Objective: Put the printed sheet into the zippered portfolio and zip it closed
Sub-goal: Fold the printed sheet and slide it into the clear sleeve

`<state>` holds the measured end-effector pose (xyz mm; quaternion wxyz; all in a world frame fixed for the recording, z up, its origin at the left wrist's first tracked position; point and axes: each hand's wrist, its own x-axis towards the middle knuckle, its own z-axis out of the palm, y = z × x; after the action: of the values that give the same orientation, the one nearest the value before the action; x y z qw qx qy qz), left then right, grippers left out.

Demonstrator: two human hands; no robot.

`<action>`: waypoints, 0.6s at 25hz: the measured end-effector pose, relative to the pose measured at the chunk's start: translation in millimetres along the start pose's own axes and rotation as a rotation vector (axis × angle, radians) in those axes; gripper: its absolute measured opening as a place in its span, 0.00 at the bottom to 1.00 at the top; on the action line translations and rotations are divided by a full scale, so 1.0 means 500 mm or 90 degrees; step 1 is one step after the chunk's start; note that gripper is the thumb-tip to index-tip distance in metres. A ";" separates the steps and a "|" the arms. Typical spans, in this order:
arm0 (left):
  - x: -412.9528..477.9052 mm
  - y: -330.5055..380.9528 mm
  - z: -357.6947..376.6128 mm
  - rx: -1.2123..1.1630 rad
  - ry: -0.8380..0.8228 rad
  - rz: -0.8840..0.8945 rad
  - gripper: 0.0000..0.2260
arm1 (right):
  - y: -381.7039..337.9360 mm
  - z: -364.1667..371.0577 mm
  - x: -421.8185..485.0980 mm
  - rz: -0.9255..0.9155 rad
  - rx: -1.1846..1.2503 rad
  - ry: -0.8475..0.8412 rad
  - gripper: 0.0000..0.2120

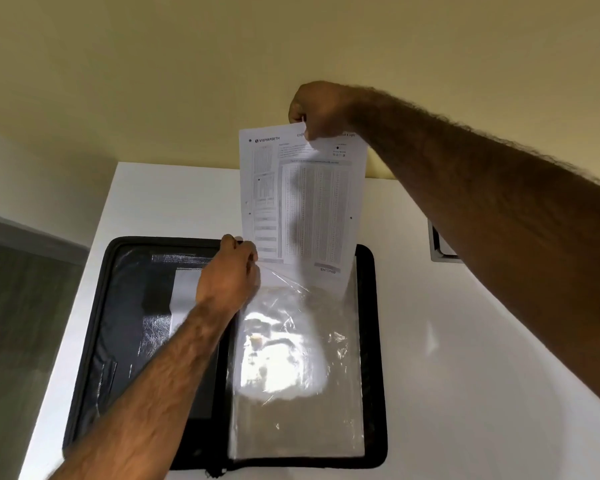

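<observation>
In the middle of the frame, the right hand point(321, 110) pinches the thin printed sheet point(300, 199) upright while the left hand point(229, 271) grips a shiny clear sleeve point(298, 368) in the open black portfolio point(94, 327) on the smooth white tabletop point(465, 341).

1. Looks like a plain room in a home or office.
2. Shown by bare yellowish painted wall point(187, 64), smooth white rectangular tabletop point(465, 323), grey cable grommet point(442, 245) set into it.

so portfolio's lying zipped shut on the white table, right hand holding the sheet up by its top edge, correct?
Not shut: the head view shows the portfolio lying open on the table. The right hand does hold the sheet by its top edge.
</observation>
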<state>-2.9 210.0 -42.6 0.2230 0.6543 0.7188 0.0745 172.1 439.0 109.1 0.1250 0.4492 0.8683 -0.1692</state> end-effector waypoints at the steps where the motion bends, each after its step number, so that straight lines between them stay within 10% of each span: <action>1: -0.004 0.020 0.001 0.017 -0.008 -0.027 0.06 | 0.001 0.011 0.006 -0.001 0.007 -0.004 0.12; 15: 0.011 0.212 0.137 -0.174 -0.071 0.067 0.09 | 0.016 0.098 0.021 0.007 0.087 -0.049 0.12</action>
<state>121.7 217.0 -62.7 0.3453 0.6577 0.6532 0.1469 176.0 431.2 58.9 0.1280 0.4549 0.8467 -0.2447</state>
